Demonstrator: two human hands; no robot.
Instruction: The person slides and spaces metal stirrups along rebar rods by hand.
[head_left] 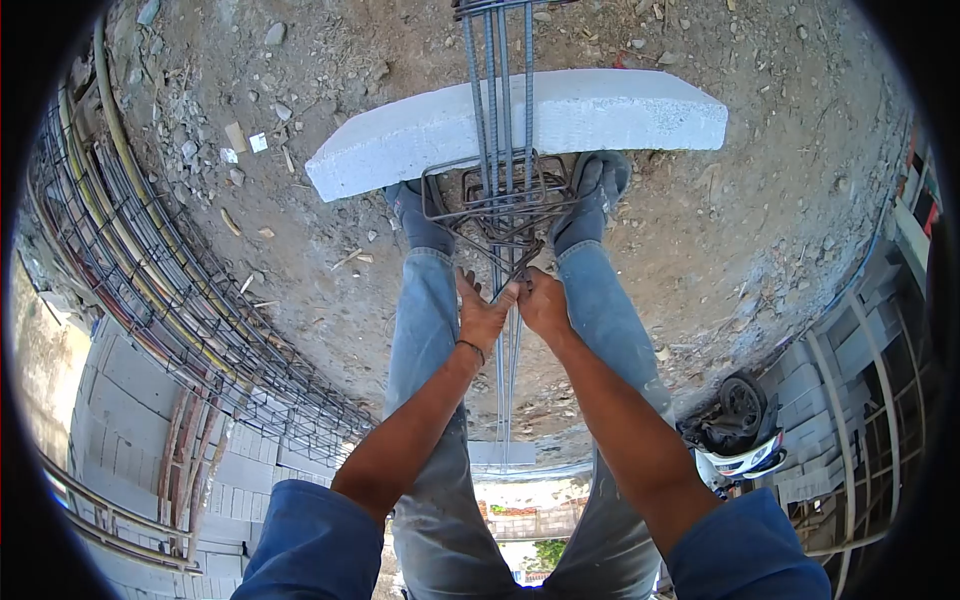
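Head cam: rebar [492, 120] runs btwn L fingers [467, 288], apart, & R fingers [538, 286], curled together.

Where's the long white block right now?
In the head view, upper middle: the white block lies crosswise on the dirt, beneath the steel bars, by the person's feet.

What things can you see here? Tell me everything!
Steel bars: several, grey, middle
Bent metal loops: several, dark, around the bars
Long block: one, whitish, under the bars
Stones: many, grey, on brown ground
Wire mesh: dark, left
Building blocks: many, grey, both sides
Wheel: one, black, lower right
Leaves: green, bottom
Shoes: two, dark, by the block
Jeans legs: two, blue
Sleeves: two, blue
Left hand, right hand: at the bars
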